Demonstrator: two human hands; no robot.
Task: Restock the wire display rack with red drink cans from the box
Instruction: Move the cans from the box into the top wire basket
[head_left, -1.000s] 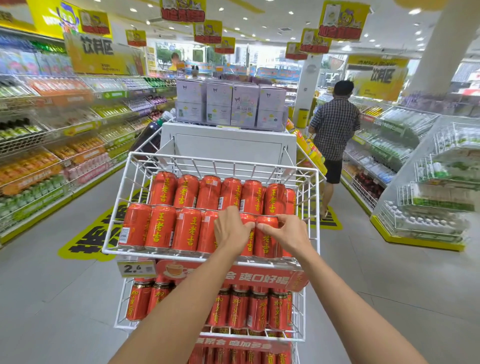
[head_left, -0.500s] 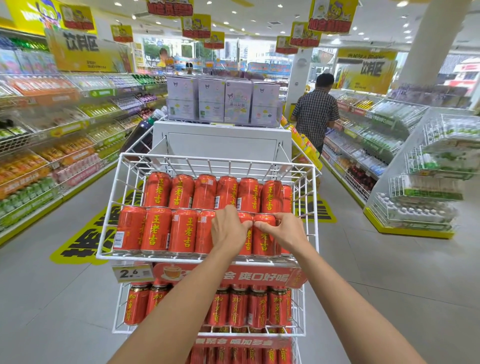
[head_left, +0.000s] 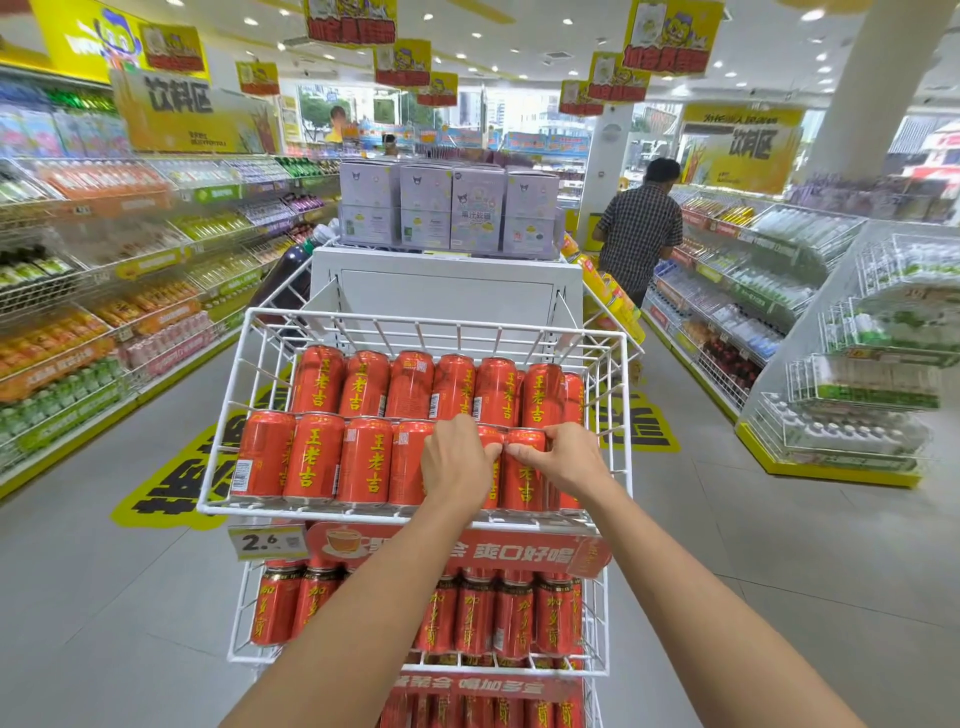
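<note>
Shop aisle (head_left: 104, 597), arms outstretched, left hand (head_left: 457, 460), right hand (head_left: 569, 460), fingers (head_left: 522, 453) curled over red cans (head_left: 524, 486)

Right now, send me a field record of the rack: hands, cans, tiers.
left hand: grips a top among the front-row cans
right hand: grips the neighbouring top
back-row cans: standing, side by side
top basket: white wire, two rows
lower-tier cans: darker red, standing
price tag: 2.6
</note>
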